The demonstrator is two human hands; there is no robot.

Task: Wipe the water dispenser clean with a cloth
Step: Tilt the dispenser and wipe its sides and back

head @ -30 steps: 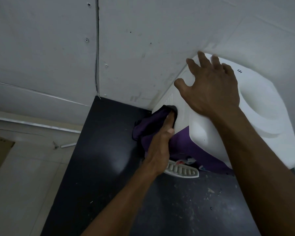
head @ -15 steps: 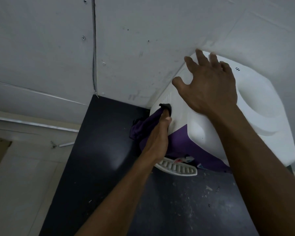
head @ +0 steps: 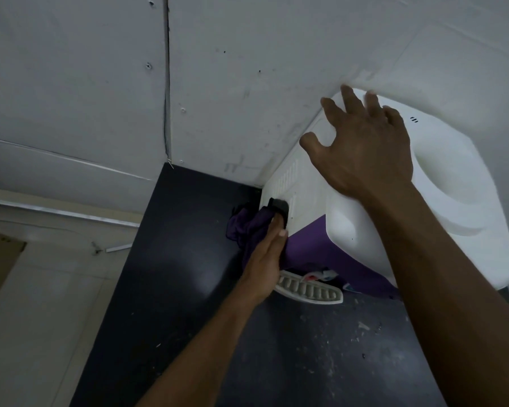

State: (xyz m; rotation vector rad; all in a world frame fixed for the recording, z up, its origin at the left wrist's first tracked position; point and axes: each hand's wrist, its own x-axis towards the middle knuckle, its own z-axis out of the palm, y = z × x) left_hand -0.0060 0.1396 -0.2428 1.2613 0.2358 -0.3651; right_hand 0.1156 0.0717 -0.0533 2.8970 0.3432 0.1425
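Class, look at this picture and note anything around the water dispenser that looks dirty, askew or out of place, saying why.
The countertop in front of the water dispenser is littered with pale specks, so it looks unwiped. The wall beside it carries grey scuffs. Nothing looks spilled or broken.

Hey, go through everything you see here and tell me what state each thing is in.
water dispenser, standing on the counter, back against the wall.
cloth, bunched, pressed against the dispenser's vented side.
left hand, fingers straight, pressing the cloth.
right hand, spread flat on the dispenser's top.
drip tray, lying at the dispenser's base.
counter, dark, flecked with pale specks.
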